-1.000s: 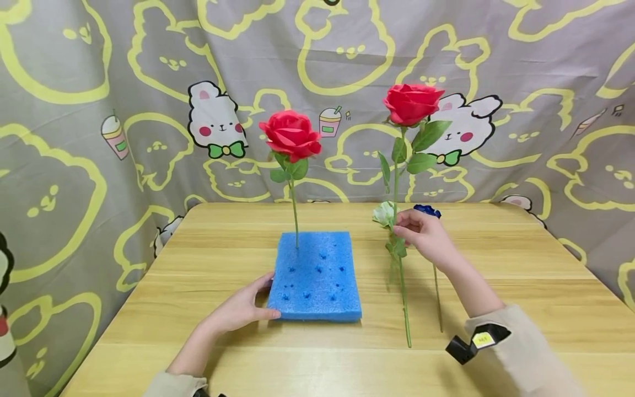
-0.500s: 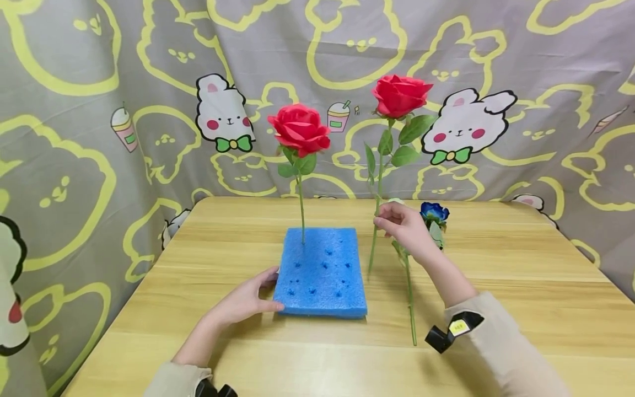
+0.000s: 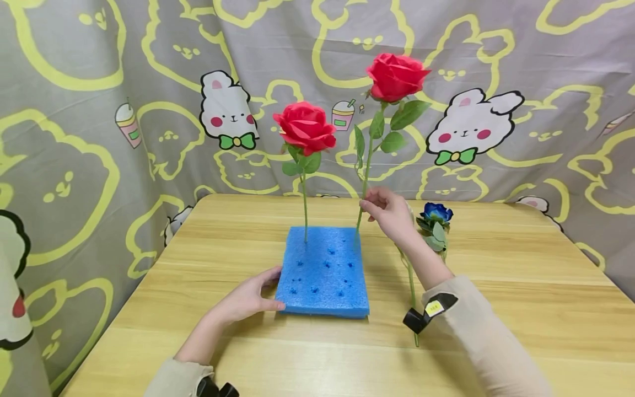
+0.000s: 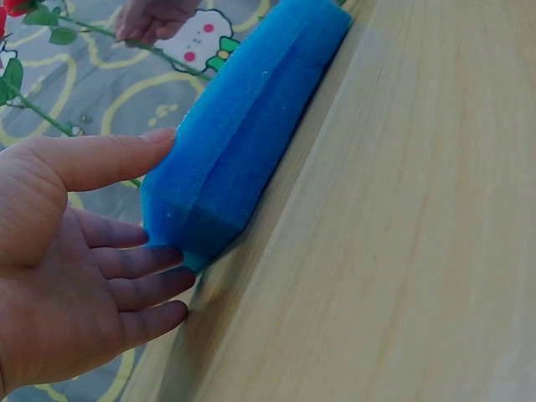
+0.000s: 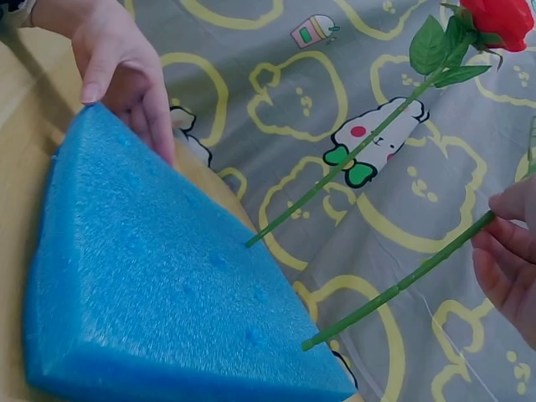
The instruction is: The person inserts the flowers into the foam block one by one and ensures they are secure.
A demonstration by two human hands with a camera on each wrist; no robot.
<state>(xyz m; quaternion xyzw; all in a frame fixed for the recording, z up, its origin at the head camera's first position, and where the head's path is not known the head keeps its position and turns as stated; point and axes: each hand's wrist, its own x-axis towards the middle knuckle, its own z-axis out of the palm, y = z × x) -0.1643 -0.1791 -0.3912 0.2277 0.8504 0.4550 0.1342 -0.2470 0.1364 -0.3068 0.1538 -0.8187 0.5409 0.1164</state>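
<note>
A blue foam block point(image 3: 322, 275) with several small holes lies on the wooden table. One red rose point(image 3: 305, 128) stands upright in its far left part. My right hand point(image 3: 389, 212) pinches the stem of a second red rose point(image 3: 397, 77), tilted slightly right. The lower stem end point(image 5: 308, 344) shows just over the block's far right area; whether it touches the foam, I cannot tell. My left hand point(image 4: 75, 260) rests at the block's near left corner, thumb against the edge and fairly straight fingers along the side.
To the right, a blue rose point(image 3: 436, 213) with leaves lies on the wooden table point(image 3: 536, 275). Another green stem point(image 3: 410, 281) lies beside it, its flower mostly hidden by the right arm. A patterned grey curtain point(image 3: 278, 49) hangs behind the table.
My right hand has carried the second red rose leftward, from over the lying flowers to the block's far right part. The left hand stays on the block. The head view has shifted slightly.
</note>
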